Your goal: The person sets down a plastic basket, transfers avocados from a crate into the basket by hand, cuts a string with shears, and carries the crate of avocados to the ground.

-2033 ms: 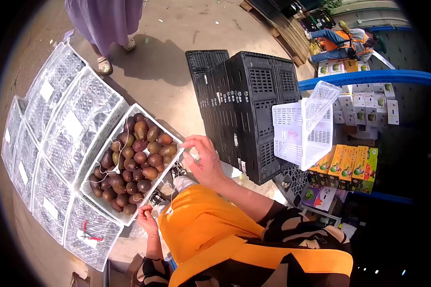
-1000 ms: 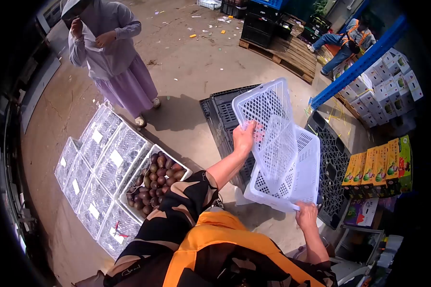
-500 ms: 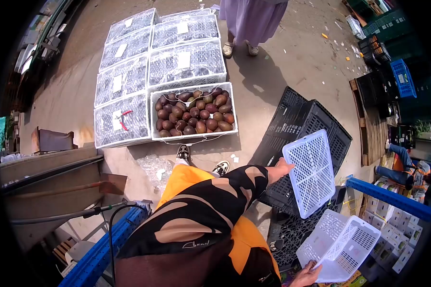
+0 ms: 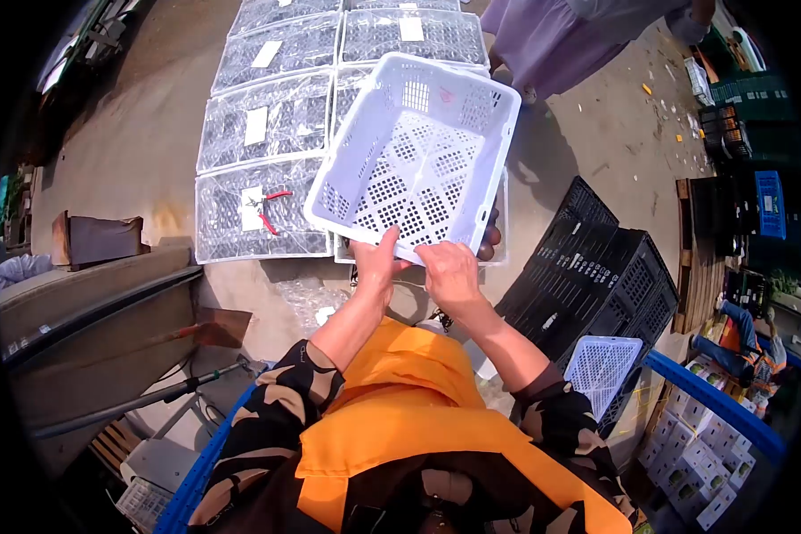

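While both hands grip its near rim, the white perforated crate is held up tilted, mouth toward the wearer. Lattice floor in plain view; no fruit inside, so filling not begun on this one. Left hand: closed on the rim, thumb on top. Right hand: just beside it, same grip, thumb over the edge, fingers curled round the rim.

Below the held crate, partly hidden by it: a second white crate, with dark fruit showing at its right end. Loaded at least in part; how full, cannot tell. No film seen over that end.

Beyond and to the left: rows of crates under clear film, most with a white label. These look finished, judging by wrap and labels. Red-handled pliers lie open on the nearest left one. Crumpled clear plastic on the ground near the feet.

Right side: stacked black crates; by their near end, a white lattice panel, probably a lid, apart from the held crate and not fitted.

Farther out: person in a purple skirt beside the wrapped rows; another in orange and blue near white cartons.
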The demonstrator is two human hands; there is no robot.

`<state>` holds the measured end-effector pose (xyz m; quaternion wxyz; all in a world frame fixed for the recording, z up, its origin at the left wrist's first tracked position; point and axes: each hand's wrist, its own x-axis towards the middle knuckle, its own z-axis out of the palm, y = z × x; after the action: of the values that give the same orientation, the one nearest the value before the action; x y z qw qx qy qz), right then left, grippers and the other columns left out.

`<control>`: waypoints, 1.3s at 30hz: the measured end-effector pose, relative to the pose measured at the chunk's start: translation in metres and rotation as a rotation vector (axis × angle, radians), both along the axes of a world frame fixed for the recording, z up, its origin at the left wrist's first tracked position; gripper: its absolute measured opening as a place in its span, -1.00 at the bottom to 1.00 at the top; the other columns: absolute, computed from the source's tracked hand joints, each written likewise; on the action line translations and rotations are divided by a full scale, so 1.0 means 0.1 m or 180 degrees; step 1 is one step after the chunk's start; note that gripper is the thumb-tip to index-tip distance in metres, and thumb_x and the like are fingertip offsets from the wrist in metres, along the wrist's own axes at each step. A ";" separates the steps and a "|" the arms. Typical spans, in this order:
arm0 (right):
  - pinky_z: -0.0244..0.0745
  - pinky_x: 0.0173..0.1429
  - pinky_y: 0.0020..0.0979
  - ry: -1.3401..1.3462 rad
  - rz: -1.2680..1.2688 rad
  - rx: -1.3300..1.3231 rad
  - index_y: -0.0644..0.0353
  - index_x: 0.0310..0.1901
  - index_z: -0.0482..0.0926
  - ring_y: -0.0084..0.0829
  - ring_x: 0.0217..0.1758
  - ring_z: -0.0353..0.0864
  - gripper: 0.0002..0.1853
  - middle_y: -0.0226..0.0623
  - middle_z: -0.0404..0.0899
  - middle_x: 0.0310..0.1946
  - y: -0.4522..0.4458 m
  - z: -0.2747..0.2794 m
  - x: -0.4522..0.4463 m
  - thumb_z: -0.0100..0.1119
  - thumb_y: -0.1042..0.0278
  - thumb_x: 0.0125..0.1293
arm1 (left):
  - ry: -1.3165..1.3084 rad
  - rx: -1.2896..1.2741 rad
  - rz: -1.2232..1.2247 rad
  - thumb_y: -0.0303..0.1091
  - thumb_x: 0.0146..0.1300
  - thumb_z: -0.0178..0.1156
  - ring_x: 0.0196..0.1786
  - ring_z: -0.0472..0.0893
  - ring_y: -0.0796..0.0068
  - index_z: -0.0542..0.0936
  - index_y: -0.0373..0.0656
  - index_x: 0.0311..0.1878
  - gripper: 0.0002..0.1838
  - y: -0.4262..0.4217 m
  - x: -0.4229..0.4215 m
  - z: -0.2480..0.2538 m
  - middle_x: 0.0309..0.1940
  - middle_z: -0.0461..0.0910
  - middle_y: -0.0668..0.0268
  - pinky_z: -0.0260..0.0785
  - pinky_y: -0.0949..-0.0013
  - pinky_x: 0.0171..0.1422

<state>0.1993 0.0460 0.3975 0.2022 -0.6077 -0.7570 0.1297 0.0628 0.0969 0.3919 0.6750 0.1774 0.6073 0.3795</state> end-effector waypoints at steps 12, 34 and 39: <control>0.50 0.00 -0.19 0.1230 -0.1637 -0.0921 0.14 -0.12 0.64 -0.22 -0.13 0.61 -0.85 -0.26 0.63 -0.20 0.20 -1.92 -0.86 0.21 0.37 0.31 | 0.2581 0.0453 -0.0828 -0.31 0.30 0.28 -0.13 0.73 0.08 0.48 -0.44 0.22 -0.48 2.89 -3.43 -2.20 -0.05 0.68 -0.01 0.63 0.10 -0.14; 0.36 0.49 -0.30 0.5124 -0.1056 -0.2769 0.17 0.27 0.38 -0.39 0.39 0.41 -0.25 -0.26 0.41 0.31 0.94 -2.76 -0.05 0.51 0.69 0.02 | 0.3988 0.1492 -0.4034 -0.57 0.10 0.29 0.03 0.56 0.07 0.38 -0.18 0.22 -0.42 1.10 -0.84 -3.02 0.01 0.39 0.07 0.55 0.16 0.03; 0.34 0.51 -0.29 0.4989 -0.0702 -0.2692 0.18 0.26 0.37 -0.37 0.41 0.40 -0.26 -0.22 0.41 0.31 0.98 -2.80 0.00 0.49 0.71 0.02 | 0.0701 0.0949 -0.1241 -0.34 0.36 0.30 0.15 0.60 0.24 0.36 -0.20 0.28 -0.51 0.82 -0.93 -2.67 0.14 0.56 0.06 0.50 0.25 0.24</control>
<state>0.1991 0.1441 0.1179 0.4315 -0.4376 -0.2280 0.7552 -0.0299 0.1787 0.1245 0.6317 0.4287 0.5688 0.3060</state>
